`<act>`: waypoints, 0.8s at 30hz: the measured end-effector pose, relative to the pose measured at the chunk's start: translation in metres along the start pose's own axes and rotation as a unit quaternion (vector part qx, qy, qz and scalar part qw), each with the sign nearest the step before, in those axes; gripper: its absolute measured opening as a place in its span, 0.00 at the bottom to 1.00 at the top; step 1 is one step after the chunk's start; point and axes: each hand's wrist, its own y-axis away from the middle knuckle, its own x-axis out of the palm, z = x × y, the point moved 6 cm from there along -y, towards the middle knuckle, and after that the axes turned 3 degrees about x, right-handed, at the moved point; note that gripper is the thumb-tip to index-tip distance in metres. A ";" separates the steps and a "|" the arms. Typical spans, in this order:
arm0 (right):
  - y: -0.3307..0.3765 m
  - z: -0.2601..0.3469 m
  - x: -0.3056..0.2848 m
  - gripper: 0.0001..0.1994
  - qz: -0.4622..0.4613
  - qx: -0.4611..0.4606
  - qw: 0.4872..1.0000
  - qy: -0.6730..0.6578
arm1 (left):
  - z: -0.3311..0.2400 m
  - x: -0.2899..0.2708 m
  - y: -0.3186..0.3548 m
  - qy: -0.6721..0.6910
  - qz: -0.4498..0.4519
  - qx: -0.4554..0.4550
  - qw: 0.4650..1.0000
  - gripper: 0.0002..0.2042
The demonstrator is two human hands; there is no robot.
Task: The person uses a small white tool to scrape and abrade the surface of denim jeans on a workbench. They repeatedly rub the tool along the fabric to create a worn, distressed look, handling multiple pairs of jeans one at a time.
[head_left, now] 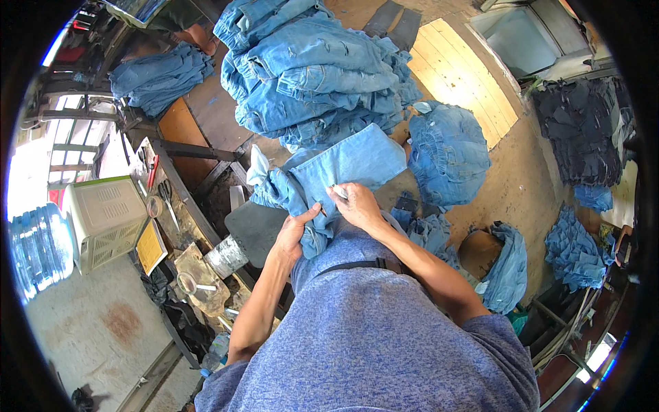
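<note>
A light blue pair of jeans (353,161) lies bunched and partly spread over my lap, one flat leg reaching to the far right. My left hand (296,232) grips its gathered cloth, thumb on top. Just right of it, my right hand (358,204) is closed over the jeans, fingers curled in a pinch. A small pale thing shows at its fingertips, too small to name. White cloth sticks up at the garment's left end. Beyond it rises a tall pile of blue jeans (322,75).
A rolled denim bundle (449,154) sits to the right, with more denim (504,268) nearer me. At left, a workbench holds scissors (167,204), a tape roll (154,206) and a beige box-shaped appliance (106,216). Dark garments (580,130) are stacked far right.
</note>
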 end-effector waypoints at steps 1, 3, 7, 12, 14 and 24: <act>0.000 0.001 -0.001 0.19 -0.009 -0.006 1.000 0.004 | 0.000 0.001 -0.001 -0.010 -0.006 0.004 1.000 0.13; 0.000 0.001 -0.001 0.20 -0.005 -0.007 1.000 -0.005 | 0.000 0.001 -0.001 -0.025 -0.006 0.008 1.000 0.13; 0.000 -0.003 0.000 0.20 0.016 0.020 0.999 -0.025 | -0.002 -0.003 0.004 -0.018 0.012 0.023 0.999 0.15; 0.000 0.000 0.000 0.20 -0.010 -0.014 1.000 -0.007 | 0.001 0.000 -0.001 0.010 0.008 0.022 1.000 0.18; 0.001 0.002 -0.001 0.20 -0.023 -0.028 0.999 -0.005 | 0.000 0.001 -0.005 -0.034 -0.015 0.017 0.999 0.19; 0.001 0.002 -0.003 0.20 0.016 -0.003 1.000 -0.021 | 0.000 -0.003 0.002 -0.015 0.003 0.024 1.000 0.16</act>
